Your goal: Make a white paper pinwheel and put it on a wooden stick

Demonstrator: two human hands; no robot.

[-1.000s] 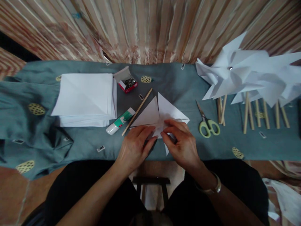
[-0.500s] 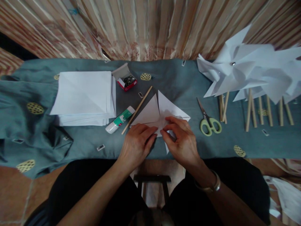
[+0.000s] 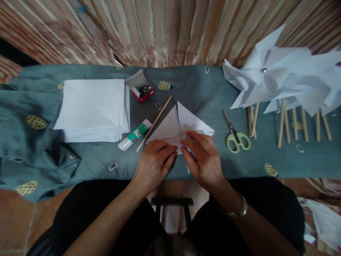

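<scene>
A cut white paper square (image 3: 166, 125), slit from its corners toward the middle, lies on the cloth before me. At its near left side my left hand (image 3: 157, 161) pinches a paper edge between thumb and fingers. My right hand (image 3: 205, 158) grips the paper near its centre, its curled fingers and thumb partly covering the middle. A thin wooden stick (image 3: 154, 123) rests just left of the paper. Next to the stick lies a glue stick (image 3: 135, 135) with a green and white label. Green-handled scissors (image 3: 236, 138) lie to the right of my right hand.
A stack of white paper (image 3: 93, 105) sits at the left. Behind the glue stick stands an open small red box (image 3: 144, 91) of metal fasteners. Several finished paper pinwheels (image 3: 269, 76) on wooden sticks lie at the right. A grey-green cloth (image 3: 191, 80) covers the table.
My right thumb and fingers have shifted slightly over the paper's middle, the thumb drawing a little away from the index finger. My left hand keeps its hold. The whole view has shifted slightly.
</scene>
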